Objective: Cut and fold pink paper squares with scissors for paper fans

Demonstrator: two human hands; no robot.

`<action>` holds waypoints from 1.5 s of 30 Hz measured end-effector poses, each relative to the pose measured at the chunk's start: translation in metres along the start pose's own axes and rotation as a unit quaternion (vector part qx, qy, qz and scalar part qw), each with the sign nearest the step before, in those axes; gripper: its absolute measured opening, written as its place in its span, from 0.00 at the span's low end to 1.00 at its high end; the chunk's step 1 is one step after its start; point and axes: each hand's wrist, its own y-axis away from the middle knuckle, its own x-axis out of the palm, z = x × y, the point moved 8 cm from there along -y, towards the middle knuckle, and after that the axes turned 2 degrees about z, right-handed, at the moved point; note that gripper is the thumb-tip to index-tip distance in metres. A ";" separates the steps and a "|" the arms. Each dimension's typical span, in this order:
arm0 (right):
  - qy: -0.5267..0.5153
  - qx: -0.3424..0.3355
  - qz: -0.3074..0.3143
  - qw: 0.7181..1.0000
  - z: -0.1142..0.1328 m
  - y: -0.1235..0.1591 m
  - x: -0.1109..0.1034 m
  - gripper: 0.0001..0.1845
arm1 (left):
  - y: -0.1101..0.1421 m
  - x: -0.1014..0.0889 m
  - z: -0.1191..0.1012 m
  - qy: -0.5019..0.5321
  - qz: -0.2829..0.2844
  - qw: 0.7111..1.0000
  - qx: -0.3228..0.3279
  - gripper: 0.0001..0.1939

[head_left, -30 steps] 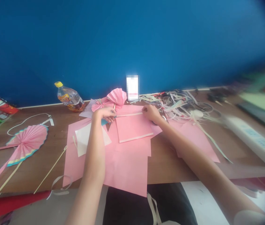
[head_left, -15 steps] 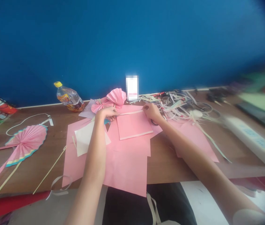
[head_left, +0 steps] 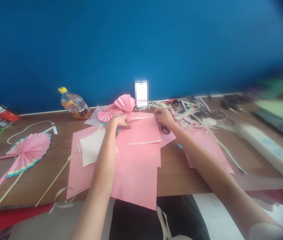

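Nearest me, my left hand (head_left: 118, 122) lies on the pink paper sheet (head_left: 138, 133), fingers together and flat against it, holding nothing I can see. My right hand (head_left: 164, 118) sits by that sheet's top right corner, its fingertips (head_left: 156, 112) bunched at the end of a thin paper strip (head_left: 141, 117); I can't tell whether they clamp it. A second paper strip (head_left: 143, 142) lies on the sheet. Just right of the sheet are scissors (head_left: 165, 129), and just left of it a white sheet (head_left: 92, 146). Well left of it lies a big paper fan (head_left: 28, 153), and well right a power strip (head_left: 266, 150). Beyond its top edge are two small paper fans (head_left: 124, 103), with a plastic bottle (head_left: 75, 105) to their left, a tangle of paper scraps (head_left: 188, 113) to their right, and a blue wall (head_left: 131, 43) behind.
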 end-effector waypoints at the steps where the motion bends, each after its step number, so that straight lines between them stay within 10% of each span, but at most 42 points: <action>1: 0.000 0.002 -0.005 1.000 -0.001 0.000 -0.002 0.10 | 0.000 0.001 0.000 0.000 0.003 1.000 0.000 0.29; 15: -0.100 0.027 -0.019 0.994 0.001 -0.004 -0.025 0.11 | 0.000 -0.006 -0.003 0.062 -0.019 0.996 0.062 0.23; 20: -0.168 -0.063 0.033 0.983 0.040 0.005 -0.031 0.09 | 0.025 -0.037 -0.061 0.110 -0.207 0.944 0.230 0.25; 26: -0.318 -0.133 0.124 0.930 0.089 0.028 -0.034 0.12 | 0.053 -0.020 -0.125 0.193 -0.075 0.899 0.386 0.26; 45: -0.153 0.007 0.033 0.988 0.030 0.005 -0.022 0.06 | 0.027 -0.033 -0.020 0.165 -0.057 0.963 0.204 0.16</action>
